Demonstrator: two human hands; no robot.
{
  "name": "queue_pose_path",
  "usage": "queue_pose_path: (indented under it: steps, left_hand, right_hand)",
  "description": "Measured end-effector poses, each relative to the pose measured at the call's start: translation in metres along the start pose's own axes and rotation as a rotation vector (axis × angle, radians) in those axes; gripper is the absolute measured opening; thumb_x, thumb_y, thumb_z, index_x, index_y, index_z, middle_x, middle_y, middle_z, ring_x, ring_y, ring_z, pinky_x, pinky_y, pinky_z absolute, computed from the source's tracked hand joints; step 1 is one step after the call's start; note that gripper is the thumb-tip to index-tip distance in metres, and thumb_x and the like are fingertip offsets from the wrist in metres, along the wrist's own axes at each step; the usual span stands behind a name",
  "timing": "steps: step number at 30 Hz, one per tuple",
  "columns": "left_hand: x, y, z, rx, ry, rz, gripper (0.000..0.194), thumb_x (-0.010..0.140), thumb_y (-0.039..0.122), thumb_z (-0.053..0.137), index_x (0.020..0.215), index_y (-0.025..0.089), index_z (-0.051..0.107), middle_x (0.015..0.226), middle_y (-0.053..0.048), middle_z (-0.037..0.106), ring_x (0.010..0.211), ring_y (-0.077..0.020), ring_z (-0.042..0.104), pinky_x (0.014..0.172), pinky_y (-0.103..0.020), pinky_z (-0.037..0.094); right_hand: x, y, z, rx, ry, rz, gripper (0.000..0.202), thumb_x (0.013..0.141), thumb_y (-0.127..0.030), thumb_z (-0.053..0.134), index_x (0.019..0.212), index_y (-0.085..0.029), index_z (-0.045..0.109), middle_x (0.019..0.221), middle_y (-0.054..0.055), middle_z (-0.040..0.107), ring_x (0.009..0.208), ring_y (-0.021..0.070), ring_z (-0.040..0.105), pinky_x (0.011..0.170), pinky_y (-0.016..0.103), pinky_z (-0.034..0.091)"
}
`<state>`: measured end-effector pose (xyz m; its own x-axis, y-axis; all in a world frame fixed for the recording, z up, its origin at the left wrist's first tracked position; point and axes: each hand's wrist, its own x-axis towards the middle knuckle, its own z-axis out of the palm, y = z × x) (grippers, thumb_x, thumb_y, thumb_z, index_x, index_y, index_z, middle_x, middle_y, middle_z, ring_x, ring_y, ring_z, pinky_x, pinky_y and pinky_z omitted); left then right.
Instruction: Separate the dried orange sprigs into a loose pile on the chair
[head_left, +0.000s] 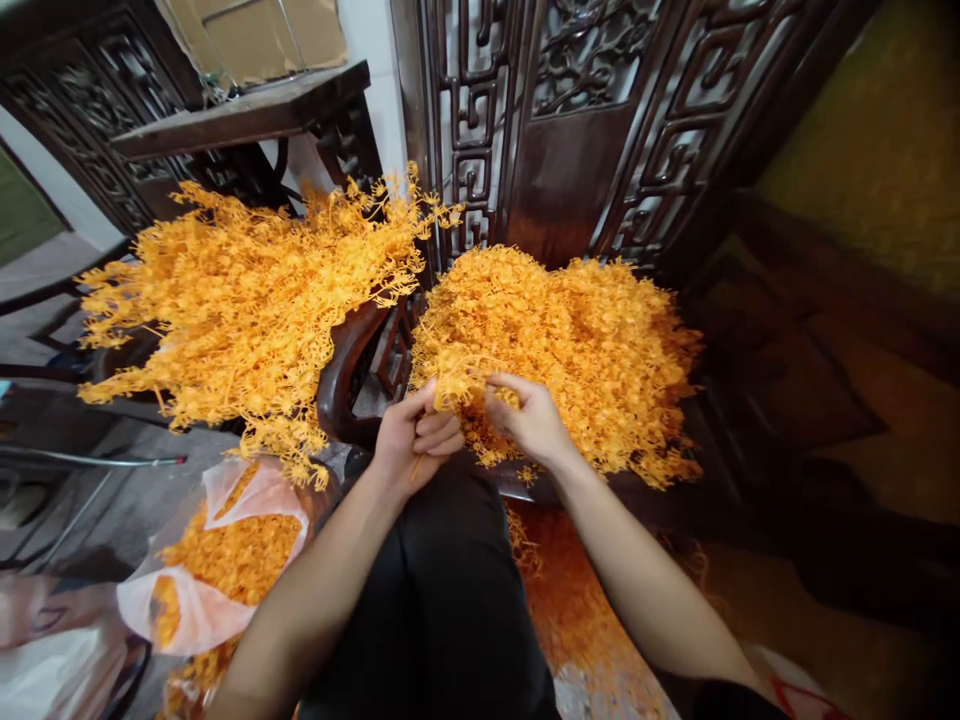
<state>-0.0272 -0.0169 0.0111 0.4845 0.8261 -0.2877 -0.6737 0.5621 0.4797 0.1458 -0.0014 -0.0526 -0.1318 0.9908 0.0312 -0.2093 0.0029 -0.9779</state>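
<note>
My left hand (420,438) is closed round the thin stems of an orange plastic flower sprig (456,376), whose frilly head stands up above the fist. Just to the right, my right hand (529,415) touches the sprig's side with thumb and forefinger pinched; what lies between those fingertips is too small to make out. Behind both hands a big heap of orange sprigs (577,350) rests on a dark carved wooden seat. A second, looser pile of orange sprigs (247,300) spreads over the chair arm at the left.
A pinkish plastic bag (199,610) full of small orange pieces sits at the lower left. The curved dark wooden armrest (349,375) lies between the piles. Loose orange bits (577,610) cover the floor beside my legs. A dark wooden ledge (247,118) holds cardboard.
</note>
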Motion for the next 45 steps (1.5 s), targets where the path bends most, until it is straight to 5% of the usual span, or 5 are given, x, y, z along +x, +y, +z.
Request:
queue_pose_path:
  steps: [10,19,27,34,45]
  left_hand:
    - [-0.024,0.011,0.002,0.326,0.020,0.161,0.044,0.093,0.032,0.059,0.056,0.017,0.042,0.042,0.010,0.021,0.035,-0.0034,0.014,0.041,-0.019,0.020]
    - [-0.025,0.007,-0.012,0.974,0.037,0.274,0.055,0.091,0.057,0.061,0.057,0.015,0.054,0.047,0.004,0.037,0.044,-0.0059,0.029,0.047,-0.024,0.017]
    - [-0.026,0.007,-0.007,1.280,-0.051,0.309,0.053,0.097,0.050,0.053,0.057,0.016,0.055,0.051,0.003,0.043,0.050,-0.0078,0.034,0.051,-0.023,0.023]
    - [-0.031,0.009,-0.006,1.276,-0.110,0.265,0.053,0.098,0.051,0.051,0.058,0.016,0.055,0.052,0.003,0.042,0.049,-0.0079,0.033,0.051,-0.024,0.023]
    - [-0.040,0.018,-0.015,1.069,-0.051,0.083,0.057,0.089,0.061,0.059,0.056,0.018,0.041,0.049,0.007,0.030,0.046,-0.0058,0.023,0.048,-0.026,0.016]
  right_hand:
    - [0.034,0.019,-0.074,-0.653,0.605,-0.348,0.023,0.085,-0.041,0.069,0.075,-0.021,0.064,0.076,0.003,0.063,0.074,0.0196,0.055,0.084,0.036,0.049]
    - [0.058,-0.004,-0.088,-1.202,0.293,-0.210,0.074,0.078,-0.038,0.080,0.145,-0.023,0.056,0.163,0.020,0.025,0.150,0.0540,0.014,0.114,0.076,0.014]
    - [0.007,-0.068,-0.015,-0.405,0.071,-0.281,0.023,0.089,-0.044,0.071,0.097,-0.022,0.075,0.085,0.005,0.072,0.077,0.0181,0.067,0.079,0.036,0.058]
    - [-0.001,-0.077,-0.009,-0.254,-0.325,-0.036,0.034,0.071,-0.031,0.087,0.103,-0.021,0.079,0.102,0.006,0.075,0.087,0.0173,0.070,0.077,0.031,0.059]
    - [0.029,-0.046,-0.020,-0.155,0.231,-0.175,0.031,0.065,-0.040,0.090,0.075,-0.017,0.071,0.094,0.007,0.076,0.082,0.0184,0.072,0.074,0.032,0.062]
